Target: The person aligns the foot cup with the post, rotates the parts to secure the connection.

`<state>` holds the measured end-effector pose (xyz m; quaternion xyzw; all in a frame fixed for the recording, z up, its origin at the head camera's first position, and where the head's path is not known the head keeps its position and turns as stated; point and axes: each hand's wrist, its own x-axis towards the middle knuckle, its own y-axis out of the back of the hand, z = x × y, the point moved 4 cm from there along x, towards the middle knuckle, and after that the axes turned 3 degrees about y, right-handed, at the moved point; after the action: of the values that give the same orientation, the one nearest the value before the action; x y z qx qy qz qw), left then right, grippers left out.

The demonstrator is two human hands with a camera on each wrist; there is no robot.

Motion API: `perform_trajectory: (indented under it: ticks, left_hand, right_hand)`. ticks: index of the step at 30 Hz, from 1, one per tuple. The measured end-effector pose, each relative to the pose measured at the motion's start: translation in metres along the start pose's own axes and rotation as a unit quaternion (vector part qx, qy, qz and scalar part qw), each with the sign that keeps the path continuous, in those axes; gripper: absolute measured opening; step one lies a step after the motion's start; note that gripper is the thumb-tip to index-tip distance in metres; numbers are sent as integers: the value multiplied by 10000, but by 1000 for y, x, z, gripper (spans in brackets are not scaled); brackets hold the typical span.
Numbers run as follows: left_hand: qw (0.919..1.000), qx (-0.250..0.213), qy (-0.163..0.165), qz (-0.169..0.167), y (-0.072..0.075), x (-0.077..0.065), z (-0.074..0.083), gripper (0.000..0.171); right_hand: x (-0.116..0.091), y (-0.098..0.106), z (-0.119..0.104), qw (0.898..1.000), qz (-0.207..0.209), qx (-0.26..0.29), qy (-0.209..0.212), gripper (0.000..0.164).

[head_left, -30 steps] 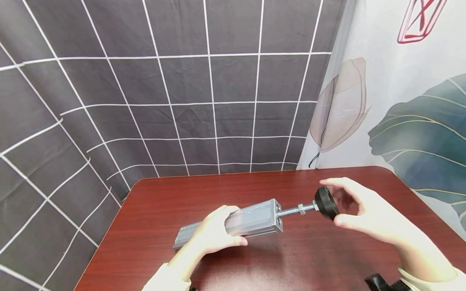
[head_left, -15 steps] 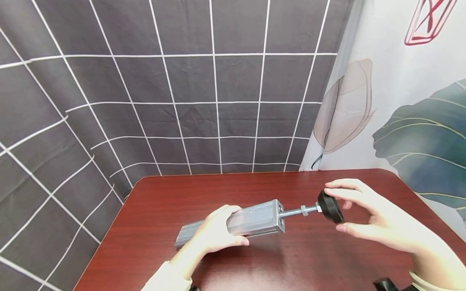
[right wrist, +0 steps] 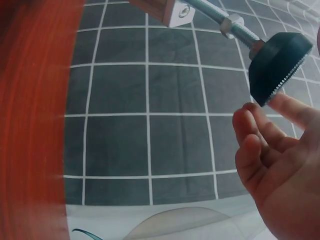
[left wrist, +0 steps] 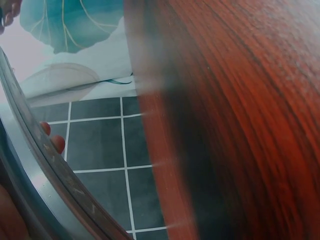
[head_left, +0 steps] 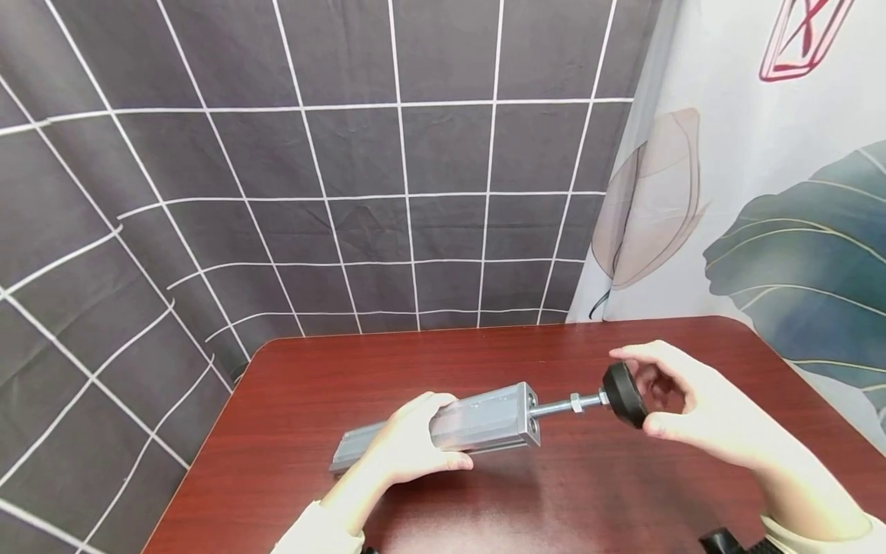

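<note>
A silver aluminium profile (head_left: 484,419) lies tilted across my left hand (head_left: 415,442), which grips it near the middle. From its right end a threaded rod with a hex nut (head_left: 576,402) sticks out to a black levelling foot (head_left: 625,394). Around the foot's rim is my right hand (head_left: 706,408), forefinger at the top and thumb at the lower edge. In the right wrist view the foot (right wrist: 277,62) shows its ribbed edge, close to the curled fingers (right wrist: 250,150). The left wrist view shows the profile (left wrist: 37,175) at close range, with fingertips (left wrist: 57,144) beyond it.
Both hands work above a reddish-brown wooden table (head_left: 567,492). A dark curtain with white grid lines (head_left: 443,154) hangs behind it, and a white leaf-print curtain (head_left: 727,154) hangs at the right.
My right hand's fingers straightened and shifted a little right half a second ago, then curled back around the foot. The left hand and the profile stay nearly in place.
</note>
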<state>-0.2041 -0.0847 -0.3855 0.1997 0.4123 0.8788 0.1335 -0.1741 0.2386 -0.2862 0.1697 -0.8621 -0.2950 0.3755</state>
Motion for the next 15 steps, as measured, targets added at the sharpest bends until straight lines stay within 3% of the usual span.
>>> perform_trajectory:
  ticks: [6,11,15]
  left_hand:
    - [10000,27,-18,-7,-1,-1,0,70]
    - [10000,58,22,-23,-1,-1,1,71]
    - [10000,86,-4,-28,0,-2,1,71]
  right_hand:
    - [-3,6,-6,9968,-279,-601,456,98]
    - [-3,2,-9,9925,-410,-586,993,93]
    - [-2,-1,-10,9918,-540,-744,891,83]
